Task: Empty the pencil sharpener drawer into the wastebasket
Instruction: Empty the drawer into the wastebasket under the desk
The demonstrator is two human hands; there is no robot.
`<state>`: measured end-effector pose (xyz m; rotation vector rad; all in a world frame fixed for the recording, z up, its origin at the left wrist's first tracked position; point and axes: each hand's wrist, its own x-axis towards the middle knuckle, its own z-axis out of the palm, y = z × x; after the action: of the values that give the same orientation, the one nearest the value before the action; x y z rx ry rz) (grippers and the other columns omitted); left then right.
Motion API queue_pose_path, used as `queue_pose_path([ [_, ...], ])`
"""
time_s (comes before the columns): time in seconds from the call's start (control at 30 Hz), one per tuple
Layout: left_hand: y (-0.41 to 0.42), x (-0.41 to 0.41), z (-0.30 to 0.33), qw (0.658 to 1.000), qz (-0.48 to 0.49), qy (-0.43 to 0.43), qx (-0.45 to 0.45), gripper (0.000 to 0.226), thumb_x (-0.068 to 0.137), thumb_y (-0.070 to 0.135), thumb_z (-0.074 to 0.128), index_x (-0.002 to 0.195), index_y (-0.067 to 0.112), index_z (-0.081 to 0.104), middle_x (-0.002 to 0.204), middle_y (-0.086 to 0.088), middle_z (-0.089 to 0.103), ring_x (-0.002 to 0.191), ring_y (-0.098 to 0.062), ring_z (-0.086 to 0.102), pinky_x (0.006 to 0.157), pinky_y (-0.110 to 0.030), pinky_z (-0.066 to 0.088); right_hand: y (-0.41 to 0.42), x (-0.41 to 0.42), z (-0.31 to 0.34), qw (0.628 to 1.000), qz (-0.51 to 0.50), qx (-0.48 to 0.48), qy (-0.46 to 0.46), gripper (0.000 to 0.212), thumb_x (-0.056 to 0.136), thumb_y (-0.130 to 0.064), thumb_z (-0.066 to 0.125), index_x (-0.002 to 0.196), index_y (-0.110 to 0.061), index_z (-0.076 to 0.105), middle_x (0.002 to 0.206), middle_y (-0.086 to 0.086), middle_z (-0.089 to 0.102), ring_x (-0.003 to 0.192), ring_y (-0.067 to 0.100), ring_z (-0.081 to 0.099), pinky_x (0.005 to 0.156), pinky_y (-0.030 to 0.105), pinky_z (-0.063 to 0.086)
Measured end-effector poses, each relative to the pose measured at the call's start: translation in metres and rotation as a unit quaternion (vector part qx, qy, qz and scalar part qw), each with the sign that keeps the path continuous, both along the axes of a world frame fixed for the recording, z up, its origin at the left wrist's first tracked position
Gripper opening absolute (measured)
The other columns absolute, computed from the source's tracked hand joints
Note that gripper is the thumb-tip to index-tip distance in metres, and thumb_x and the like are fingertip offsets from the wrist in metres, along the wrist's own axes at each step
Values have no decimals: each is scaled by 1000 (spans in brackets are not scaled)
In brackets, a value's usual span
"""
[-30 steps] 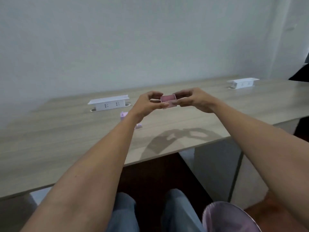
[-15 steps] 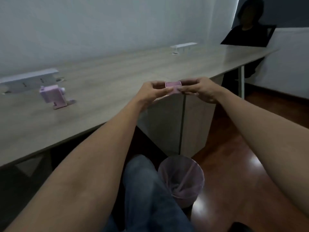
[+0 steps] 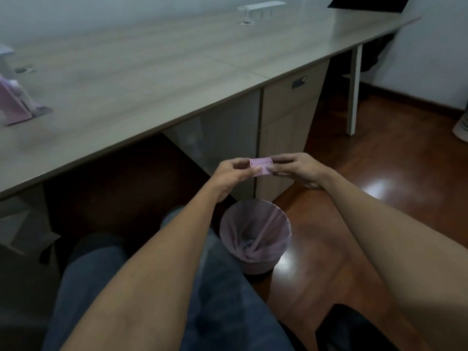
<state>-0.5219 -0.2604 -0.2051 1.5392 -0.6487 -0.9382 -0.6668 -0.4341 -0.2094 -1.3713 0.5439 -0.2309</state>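
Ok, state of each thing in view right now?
Drawer: out of sharpener, open side up, held by both hands.
Left hand: pinching drawer.
Right hand: pinching drawer.
Wastebasket: upright, lined, on floor.
Pencil sharpener: on desk.

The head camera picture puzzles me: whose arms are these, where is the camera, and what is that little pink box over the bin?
There is no machine here. The camera sits on a person's head and looks down, so you see their own arms. The left hand and right hand pinch a small pink drawer between them, open side up, above a wastebasket with a pale liner on the wooden floor. The drawer belongs to the pink pencil sharpener standing blurred at the left of the desk. A white socket box sits further back. Nothing has been tipped out yet.
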Motion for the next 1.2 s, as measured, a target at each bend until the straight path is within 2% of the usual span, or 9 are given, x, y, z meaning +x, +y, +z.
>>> queue_pose_path([
  [0.13, 1, 2, -39, 995, 27, 89, 37, 56, 90, 2, 73, 140, -12, 52, 137, -27, 61, 129, -31, 61, 114, -39, 45, 11, 8, -42, 998, -4, 51, 42, 33, 85, 4, 73, 117, 6, 69, 98, 9, 79, 93, 15, 73, 95, 28, 57],
  [0.27, 1, 7, -69, 986, 48, 139, 83, 49, 91, 1, 71, 134, -16, 55, 132, -33, 62, 110, -31, 64, 110, -39, 48, 14, 17, -74, 990, 12, 97, 103, 35, 87, -6, 76, 120, 6, 70, 106, 15, 76, 90, 15, 74, 87, 20, 60],
  [0.43, -5, 18, -94, 981, 56, 133, 127, 38, 90, 13, 74, 114, -17, 67, 100, -23, 68, 82, -23, 67, 79, -25, 59, 8, 31, -97, 970, 16, 171, 172, 38, 61, -19, 90, 93, 0, 82, 100, 17, 79, 91, 20, 78, 80, 23, 63],
  [0.53, -13, 21, -99, 973, 88, 149, 154, 32, 89, 23, 77, 92, -8, 71, 102, -25, 69, 89, -30, 69, 93, -39, 59, 6, 39, -105, 959, -7, 213, 189, 54, 58, -21, 93, 104, 2, 76, 108, 19, 78, 95, 23, 79, 75, 25, 64],
  [0.7, -30, 24, -94, 963, 147, 158, 161, 65, 81, 32, 84, 123, -13, 62, 120, -25, 69, 105, -37, 73, 76, -38, 64, 3, 52, -108, 936, -58, 277, 208, 49, 66, -23, 90, 100, 3, 68, 80, 19, 80, 74, 28, 80, 57, 29, 63],
  [0.8, -40, 25, -85, 959, 150, 164, 177, 72, 79, 35, 85, 129, -7, 53, 121, -21, 66, 99, -36, 74, 57, -38, 64, -5, 57, -107, 925, -78, 283, 242, 67, 49, -25, 96, 98, 9, 63, 92, 26, 74, 74, 32, 80, 55, 34, 63],
  [0.87, -46, 25, -82, 958, 135, 161, 197, 64, 79, 38, 84, 120, -5, 62, 107, -21, 69, 80, -32, 73, 50, -36, 61, -12, 58, -106, 914, -79, 294, 267, 78, 45, -25, 96, 101, 13, 59, 99, 28, 72, 74, 33, 80, 55, 36, 63],
  [1.0, -52, 28, -80, 953, 117, 143, 240, 55, 79, 45, 82, 104, -2, 68, 76, -13, 64, 59, -25, 65, 55, -36, 62, -21, 60, -107, 899, -76, 311, 300, 89, 45, -26, 97, 111, 15, 55, 91, 31, 76, 76, 34, 80, 56, 38, 64],
  [1.2, -50, 33, -82, 952, 103, 132, 256, 46, 80, 45, 81, 85, 3, 63, 75, -13, 63, 61, -24, 65, 61, -37, 63, -18, 62, -110, 897, -59, 309, 310, 91, 46, -30, 97, 112, 14, 54, 93, 30, 77, 78, 32, 80, 55, 37, 63],
])
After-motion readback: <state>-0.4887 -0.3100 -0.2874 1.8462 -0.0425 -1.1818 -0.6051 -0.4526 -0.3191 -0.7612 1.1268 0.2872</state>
